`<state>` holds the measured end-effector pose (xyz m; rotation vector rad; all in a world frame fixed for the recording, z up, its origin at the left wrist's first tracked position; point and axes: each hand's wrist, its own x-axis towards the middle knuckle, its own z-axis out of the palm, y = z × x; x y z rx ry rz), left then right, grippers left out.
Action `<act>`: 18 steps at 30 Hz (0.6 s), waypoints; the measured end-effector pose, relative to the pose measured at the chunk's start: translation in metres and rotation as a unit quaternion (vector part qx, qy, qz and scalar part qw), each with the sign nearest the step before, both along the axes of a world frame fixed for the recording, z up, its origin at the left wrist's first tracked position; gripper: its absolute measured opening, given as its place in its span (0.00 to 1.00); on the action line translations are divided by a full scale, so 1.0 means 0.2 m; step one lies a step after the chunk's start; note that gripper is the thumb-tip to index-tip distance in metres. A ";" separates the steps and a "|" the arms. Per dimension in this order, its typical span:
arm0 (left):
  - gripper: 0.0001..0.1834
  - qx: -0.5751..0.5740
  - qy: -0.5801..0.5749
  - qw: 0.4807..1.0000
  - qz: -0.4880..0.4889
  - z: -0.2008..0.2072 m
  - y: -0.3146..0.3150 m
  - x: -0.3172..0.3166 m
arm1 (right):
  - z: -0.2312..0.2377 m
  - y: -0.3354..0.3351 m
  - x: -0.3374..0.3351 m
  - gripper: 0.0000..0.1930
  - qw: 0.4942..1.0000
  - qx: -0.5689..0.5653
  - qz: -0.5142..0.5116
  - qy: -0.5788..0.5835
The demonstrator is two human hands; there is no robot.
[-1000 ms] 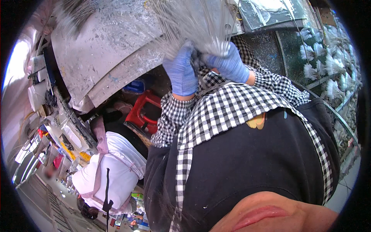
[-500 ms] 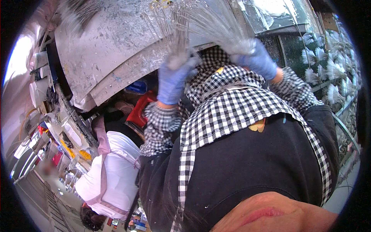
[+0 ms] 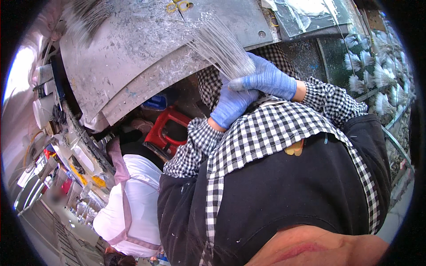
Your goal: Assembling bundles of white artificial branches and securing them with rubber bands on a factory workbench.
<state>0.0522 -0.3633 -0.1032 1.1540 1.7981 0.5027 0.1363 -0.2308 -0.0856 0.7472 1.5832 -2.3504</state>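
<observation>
Both my hands wear blue gloves and meet in front of my chest. My right hand [image 3: 268,80] is closed around the base of a bundle of thin clear strands [image 3: 218,44], which fans up and to the left over the grey metal worktable [image 3: 133,57]. Just below, my left hand [image 3: 230,106] presses against the right hand at the bundle's lower end. My sleeves are black-and-white checked, and I wear a black apron [image 3: 288,186].
A red plastic stool [image 3: 166,131] stands under the table edge. Another person in a white top with pink straps [image 3: 128,199] is at lower left. Racks of white feathery tufts [image 3: 368,84] line the right. Yellow rubber bands [image 3: 177,6] lie on the table.
My hands were apart, with the strands spread wide overhead. They have come together lower and to the right, and the strands are gathered into a tighter bundle.
</observation>
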 end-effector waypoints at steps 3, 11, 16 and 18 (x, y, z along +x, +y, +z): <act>0.40 -0.013 -0.062 0.998 0.023 0.05 -0.07 0.02 | 0.13 -0.03 0.04 0.47 0.972 0.201 0.004 0.124; 0.63 0.083 -0.241 0.936 0.242 0.01 -0.23 0.02 | -0.20 -0.04 0.07 0.44 0.993 -0.001 0.014 0.115; 0.62 0.379 -0.549 0.631 0.395 0.17 -0.13 -0.30 | -0.02 -0.09 -0.09 0.42 0.968 -0.143 0.200 0.057; 0.60 0.397 -0.594 0.573 0.402 0.29 -0.06 -0.27 | -0.11 -0.08 -0.14 0.41 0.943 -0.198 0.268 0.010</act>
